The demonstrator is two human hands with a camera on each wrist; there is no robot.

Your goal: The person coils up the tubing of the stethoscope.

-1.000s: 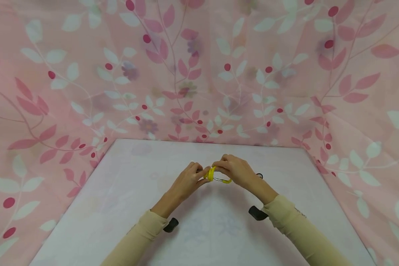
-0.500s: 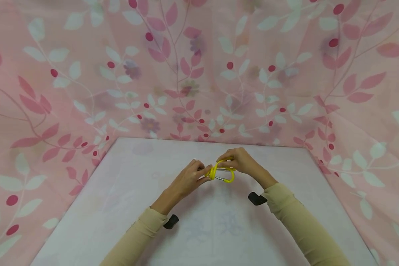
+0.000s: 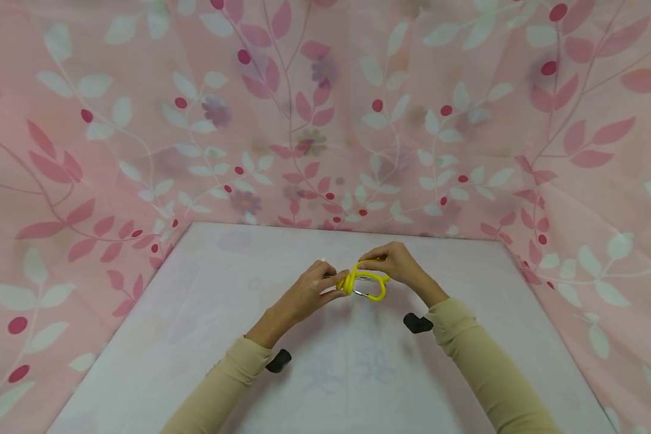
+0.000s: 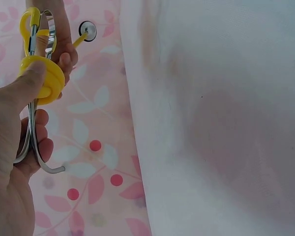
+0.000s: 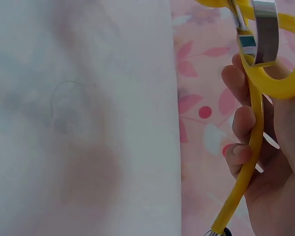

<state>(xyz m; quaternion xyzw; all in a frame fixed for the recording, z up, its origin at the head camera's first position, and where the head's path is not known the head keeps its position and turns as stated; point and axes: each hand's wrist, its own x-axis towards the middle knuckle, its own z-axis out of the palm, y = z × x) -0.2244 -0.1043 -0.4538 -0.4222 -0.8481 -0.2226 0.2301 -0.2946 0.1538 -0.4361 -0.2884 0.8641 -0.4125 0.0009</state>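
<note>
1. A person's left hand [image 3: 306,292] pinches a yellow stethoscope [image 3: 383,291], held above the surface [image 3: 336,392] between that hand and the other. The thumb presses on a thick yellow coil [image 4: 45,81], which wraps around the metal part of the instrument.

2. Below that thumb in the left wrist view, the left hand's remaining fingers curl behind the metal ear tubes [image 4: 32,130], their tips showing at the far side. One ear tube bends outward just beside the fingers and ends in a pale tip.

3. The right hand [image 3: 396,264] grips a length of yellow tubing [image 5: 256,123], its fingers bent around it, in the right wrist view. The thumb's exact position cannot be told.

4. Near the right hand's fingers, a shiny metal band [image 5: 266,34] sits beside a yellow loop of the same instrument. Past the hand, the tubing leads to a round chest piece [image 4: 88,31] with a dark rim.

5. Pale sleeves reach to just above both wrists, a black device [image 3: 279,360] beside the left wrist and a black mount [image 3: 418,323] beside the right. Beyond the hands hangs pink cloth [image 3: 325,120] printed with leaves.
</note>
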